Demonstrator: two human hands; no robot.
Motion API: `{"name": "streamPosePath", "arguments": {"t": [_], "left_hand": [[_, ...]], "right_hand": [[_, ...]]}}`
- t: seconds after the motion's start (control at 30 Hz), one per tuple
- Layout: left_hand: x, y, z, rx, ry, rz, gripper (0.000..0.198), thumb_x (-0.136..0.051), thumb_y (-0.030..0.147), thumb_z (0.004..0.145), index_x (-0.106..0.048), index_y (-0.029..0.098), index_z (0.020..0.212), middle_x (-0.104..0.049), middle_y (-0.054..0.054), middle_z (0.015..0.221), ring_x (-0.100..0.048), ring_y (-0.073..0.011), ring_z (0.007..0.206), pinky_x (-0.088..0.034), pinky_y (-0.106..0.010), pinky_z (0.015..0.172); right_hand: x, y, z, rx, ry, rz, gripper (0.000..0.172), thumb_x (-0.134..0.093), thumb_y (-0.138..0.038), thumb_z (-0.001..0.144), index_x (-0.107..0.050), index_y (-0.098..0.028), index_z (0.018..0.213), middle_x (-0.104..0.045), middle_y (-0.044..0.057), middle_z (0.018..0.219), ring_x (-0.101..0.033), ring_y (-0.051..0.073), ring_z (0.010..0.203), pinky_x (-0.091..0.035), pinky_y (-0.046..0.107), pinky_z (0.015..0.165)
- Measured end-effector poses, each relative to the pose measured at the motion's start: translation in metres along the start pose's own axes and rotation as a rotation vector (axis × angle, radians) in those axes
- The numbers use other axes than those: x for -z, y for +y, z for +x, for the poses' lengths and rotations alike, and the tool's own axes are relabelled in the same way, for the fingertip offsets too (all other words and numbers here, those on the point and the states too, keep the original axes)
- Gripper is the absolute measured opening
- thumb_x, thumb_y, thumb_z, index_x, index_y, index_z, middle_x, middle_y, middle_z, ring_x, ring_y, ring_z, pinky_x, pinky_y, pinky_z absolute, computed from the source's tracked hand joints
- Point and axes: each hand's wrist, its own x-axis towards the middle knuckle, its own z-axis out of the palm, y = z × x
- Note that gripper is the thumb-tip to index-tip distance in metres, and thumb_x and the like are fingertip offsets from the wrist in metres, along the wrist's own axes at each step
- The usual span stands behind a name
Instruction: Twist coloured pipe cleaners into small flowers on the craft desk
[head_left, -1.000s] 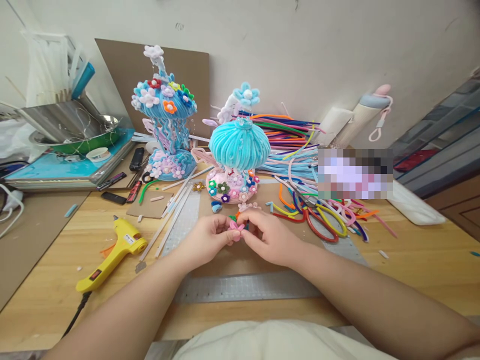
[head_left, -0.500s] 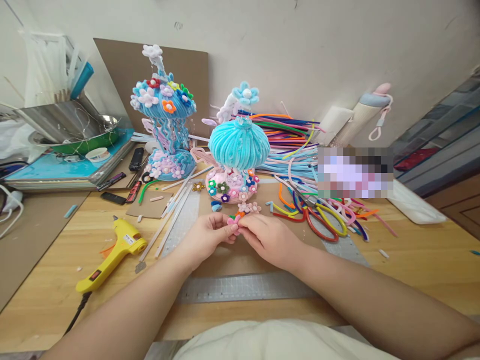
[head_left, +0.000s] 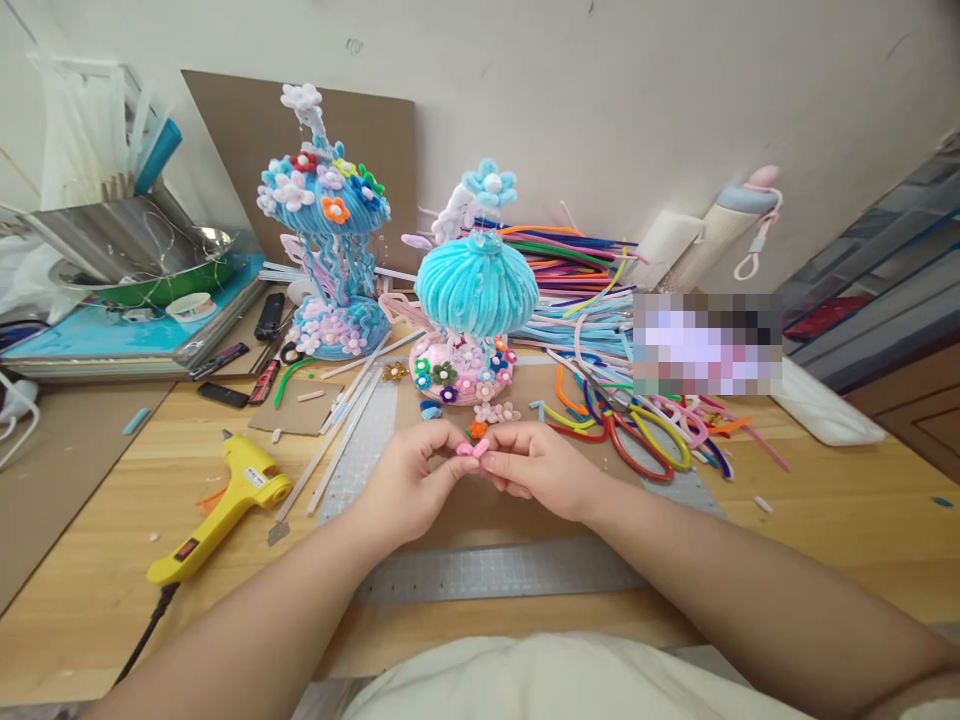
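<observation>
Between my fingertips is a small pink pipe cleaner flower, partly hidden by the fingers. My left hand pinches it from the left, and my right hand pinches it from the right. Just beyond lie an orange flower and pale pink flowers on a piece of cardboard. Behind them stands a turquoise pipe cleaner jellyfish over a pink base covered in small flowers. A taller blue jellyfish with colourful flowers is to its left.
A yellow glue gun lies at the left, its cord running toward the front edge. Scissors with red and yellow handles rest among pipe cleaner scraps on the right. A grey cutting mat lies under the cardboard. Pipe cleaner bundles lie behind.
My right hand has turned, its thumb now showing against the pink flower. The flower's petals look more folded or tilted between the fingertips. The camera view has shifted slightly.
</observation>
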Motion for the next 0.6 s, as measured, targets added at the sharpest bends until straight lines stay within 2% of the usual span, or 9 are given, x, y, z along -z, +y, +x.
{"name": "streamPosePath", "arguments": {"t": [0.07, 0.13, 0.2, 0.27, 0.33, 0.47, 0.6], "left_hand": [[0.003, 0.001, 0.000, -0.049, -0.005, 0.111, 0.012, -0.057, 0.026, 0.078, -0.058, 0.015, 0.072, -0.062, -0.002, 0.073, -0.055, -0.0140, 0.070, -0.041, -0.025, 0.067], [0.007, 0.003, 0.002, -0.045, -0.035, 0.178, 0.013, -0.057, 0.027, 0.078, -0.059, 0.015, 0.072, -0.062, -0.002, 0.072, -0.055, -0.0140, 0.069, -0.041, -0.025, 0.066], [0.009, 0.005, 0.003, -0.011, -0.075, 0.198, 0.013, -0.058, 0.028, 0.077, -0.060, 0.015, 0.072, -0.063, -0.002, 0.071, -0.055, -0.0136, 0.068, -0.041, -0.024, 0.064], [0.010, 0.005, 0.004, 0.033, -0.100, 0.176, 0.014, -0.059, 0.029, 0.076, -0.061, 0.015, 0.073, -0.063, -0.001, 0.071, -0.055, -0.0133, 0.068, -0.041, -0.023, 0.063], [0.010, 0.004, 0.005, 0.079, -0.109, 0.100, 0.015, -0.060, 0.030, 0.075, -0.060, 0.015, 0.074, -0.062, -0.001, 0.071, -0.055, -0.0132, 0.068, -0.042, -0.023, 0.063], [0.007, 0.000, 0.005, 0.141, -0.098, -0.076, 0.018, -0.059, 0.032, 0.076, -0.059, 0.014, 0.079, -0.062, -0.002, 0.075, -0.056, -0.0141, 0.071, -0.044, -0.026, 0.068], [0.008, 0.003, 0.003, 0.039, -0.034, 0.140, 0.016, -0.057, 0.030, 0.078, -0.061, 0.015, 0.078, -0.064, -0.003, 0.077, -0.057, -0.0155, 0.074, -0.043, -0.027, 0.070]], "right_hand": [[0.000, 0.002, 0.001, 0.019, 0.017, -0.017, 0.022, -0.043, -0.029, 0.087, -0.050, -0.016, 0.072, -0.046, -0.004, 0.056, -0.038, 0.007, 0.043, -0.029, 0.019, 0.042], [0.001, 0.004, 0.000, 0.138, 0.105, -0.200, 0.017, -0.045, -0.026, 0.086, -0.053, -0.016, 0.075, -0.051, -0.001, 0.061, -0.043, 0.009, 0.050, -0.033, 0.020, 0.047], [0.004, 0.004, -0.002, 0.292, 0.161, -0.397, 0.010, -0.047, -0.022, 0.085, -0.055, -0.016, 0.087, -0.058, 0.003, 0.075, -0.049, 0.012, 0.062, -0.038, 0.023, 0.056], [0.009, 0.005, -0.002, 0.424, 0.141, -0.522, 0.014, -0.046, -0.019, 0.086, -0.055, -0.018, 0.096, -0.060, 0.006, 0.088, -0.053, 0.015, 0.073, -0.041, 0.026, 0.065], [0.012, 0.007, -0.003, 0.502, 0.108, -0.591, 0.016, -0.042, -0.018, 0.089, -0.056, -0.019, 0.096, -0.061, 0.007, 0.090, -0.054, 0.017, 0.080, -0.042, 0.028, 0.070], [0.014, 0.009, -0.003, 0.505, 0.132, -0.640, 0.015, -0.042, -0.021, 0.090, -0.056, -0.018, 0.097, -0.062, 0.007, 0.089, -0.056, 0.017, 0.079, -0.043, 0.029, 0.070], [0.008, 0.005, -0.004, 0.412, 0.195, -0.608, 0.016, -0.047, -0.026, 0.088, -0.055, -0.017, 0.098, -0.062, 0.006, 0.086, -0.056, 0.016, 0.074, -0.042, 0.027, 0.065]]}}
